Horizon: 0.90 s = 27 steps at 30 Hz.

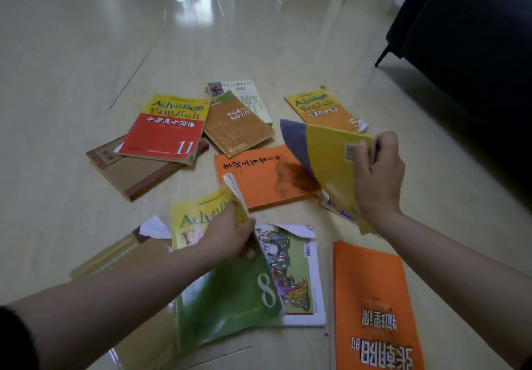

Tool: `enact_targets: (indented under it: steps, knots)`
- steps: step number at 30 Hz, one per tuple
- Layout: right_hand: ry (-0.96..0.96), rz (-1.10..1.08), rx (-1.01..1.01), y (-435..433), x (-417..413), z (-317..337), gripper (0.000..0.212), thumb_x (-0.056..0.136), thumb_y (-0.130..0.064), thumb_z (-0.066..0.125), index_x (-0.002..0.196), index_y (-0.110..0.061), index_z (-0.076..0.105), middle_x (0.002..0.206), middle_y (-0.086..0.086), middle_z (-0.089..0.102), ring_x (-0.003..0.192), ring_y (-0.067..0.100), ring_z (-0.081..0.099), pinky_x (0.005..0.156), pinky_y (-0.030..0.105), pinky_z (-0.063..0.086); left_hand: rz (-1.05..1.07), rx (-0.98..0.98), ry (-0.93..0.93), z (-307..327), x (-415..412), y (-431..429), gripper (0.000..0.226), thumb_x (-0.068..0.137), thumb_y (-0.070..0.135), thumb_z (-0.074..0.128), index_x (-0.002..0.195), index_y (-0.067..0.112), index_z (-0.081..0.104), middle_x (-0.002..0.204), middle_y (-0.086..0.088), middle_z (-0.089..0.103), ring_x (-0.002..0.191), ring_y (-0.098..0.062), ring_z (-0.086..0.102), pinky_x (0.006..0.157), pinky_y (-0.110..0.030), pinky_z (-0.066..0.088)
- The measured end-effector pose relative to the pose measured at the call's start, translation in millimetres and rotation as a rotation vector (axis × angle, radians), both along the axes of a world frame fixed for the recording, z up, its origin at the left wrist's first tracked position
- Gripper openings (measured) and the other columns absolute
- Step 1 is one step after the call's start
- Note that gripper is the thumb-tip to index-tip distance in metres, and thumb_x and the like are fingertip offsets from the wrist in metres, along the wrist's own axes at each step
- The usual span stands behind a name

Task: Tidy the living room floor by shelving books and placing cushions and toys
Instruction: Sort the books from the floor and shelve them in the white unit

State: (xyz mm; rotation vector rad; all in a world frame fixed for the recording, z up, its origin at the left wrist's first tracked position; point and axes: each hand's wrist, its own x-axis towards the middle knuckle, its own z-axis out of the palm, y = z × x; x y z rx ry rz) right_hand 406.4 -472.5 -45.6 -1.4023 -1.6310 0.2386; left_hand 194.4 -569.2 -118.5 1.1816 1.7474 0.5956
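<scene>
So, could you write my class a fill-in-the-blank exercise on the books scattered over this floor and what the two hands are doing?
1. The left hand grips a green book numbered ___.
2. The right hand grips the barcoded book, whose cover is mainly ___.
3. The red book numbered 11 lies on a thicker book coloured ___.

Missing words: 8; yellow; brown.

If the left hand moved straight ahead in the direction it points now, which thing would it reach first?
Most likely the orange book lying flat in the middle, just beyond the left hand, which grips a green book. Its height is unclear, so it might pass over that book.
</scene>
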Motion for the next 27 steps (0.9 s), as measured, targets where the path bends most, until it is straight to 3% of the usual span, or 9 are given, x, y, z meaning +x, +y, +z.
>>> enact_targets:
  steps: [2,5,8,10,13,16,20,24,27]
  knots:
    - [-0.004,0.021,0.055,-12,12,5,0.018,0.097,-0.014,0.048,0.084,-0.011,0.036,0.063,-0.01,0.033,0.057,-0.005,0.042,0.05,0.009,0.029,-0.146,-0.059,0.039,-5,2,-4,0.062,0.096,0.041,0.049,0.148,0.02,0.022,0.113,-0.008,0.065,0.098,-0.022,0.064,0.092,-0.031,0.048]
    - [-0.044,0.072,0.104,-34,27,8,0.02,0.094,-0.015,0.05,0.081,-0.014,0.035,0.061,-0.011,0.032,0.057,-0.005,0.042,0.051,0.008,0.029,-0.232,-0.064,0.148,-10,-1,-14,0.055,0.096,0.037,0.051,0.145,0.016,0.035,0.135,-0.005,0.056,0.121,-0.019,0.053,0.1,-0.026,0.038]
    - [-0.055,0.184,0.108,-65,27,7,0.021,0.093,-0.012,0.053,0.082,-0.017,0.036,0.068,-0.021,0.038,0.062,-0.009,0.047,0.054,0.004,0.032,-0.266,-0.05,0.209,-12,-9,-24,0.042,0.096,0.03,0.052,0.135,0.015,0.049,0.129,-0.003,0.059,0.114,-0.017,0.055,0.091,-0.021,0.038]
    - [-0.047,0.292,0.057,-86,17,1,0.013,0.094,-0.023,0.052,0.086,-0.019,0.042,0.077,-0.022,0.049,0.067,-0.006,0.052,0.054,0.006,0.036,-0.262,-0.043,0.263,-15,-14,-33,0.034,0.095,0.026,0.052,0.127,0.013,0.055,0.123,-0.004,0.061,0.109,-0.018,0.055,0.086,-0.022,0.039]
    - [-0.044,0.427,-0.132,-113,-6,-16,0.012,0.091,-0.038,0.045,0.093,-0.027,0.047,0.091,-0.015,0.062,0.072,0.008,0.058,0.055,0.028,0.049,-0.153,-0.072,0.272,-18,-31,-46,0.031,0.094,0.032,0.05,0.111,0.008,0.063,0.111,-0.009,0.065,0.103,-0.024,0.059,0.086,-0.029,0.044]
    - [-0.096,0.63,-0.274,-145,-26,-39,0.018,0.087,-0.036,0.049,0.098,-0.024,0.055,0.107,-0.013,0.064,0.088,0.004,0.062,0.072,0.034,0.052,0.106,-0.132,-0.012,-18,-55,-58,0.055,0.084,0.055,0.042,0.098,0.007,0.065,0.099,-0.013,0.069,0.098,-0.032,0.064,0.087,-0.041,0.051]
    - [-0.339,0.947,-0.519,-166,-32,-67,0.033,0.088,-0.05,0.053,0.102,-0.02,0.057,0.133,-0.011,0.055,0.122,0.002,0.05,0.098,0.025,0.042,0.396,-0.221,-0.359,-16,-70,-64,0.041,0.096,0.046,0.044,0.093,0.007,0.056,0.091,-0.012,0.066,0.081,-0.026,0.061,0.067,-0.029,0.046]
    - [-0.318,0.736,-0.569,-136,-37,-68,0.029,0.094,-0.042,0.048,0.108,-0.02,0.06,0.121,-0.004,0.061,0.116,0.009,0.052,0.092,0.023,0.04,0.322,-0.175,-0.313,-22,-79,-67,0.038,0.094,0.048,0.048,0.086,0.012,0.056,0.078,-0.009,0.062,0.07,-0.021,0.053,0.068,-0.033,0.042]
    - [-0.463,0.591,-0.625,-114,-35,-77,0.034,0.097,-0.032,0.051,0.127,-0.018,0.053,0.136,-0.001,0.049,0.126,0.014,0.044,0.095,0.022,0.035,0.255,-0.153,-0.232,-22,-77,-68,0.038,0.094,0.047,0.048,0.084,0.011,0.056,0.075,-0.005,0.063,0.062,-0.017,0.055,0.066,-0.032,0.044]
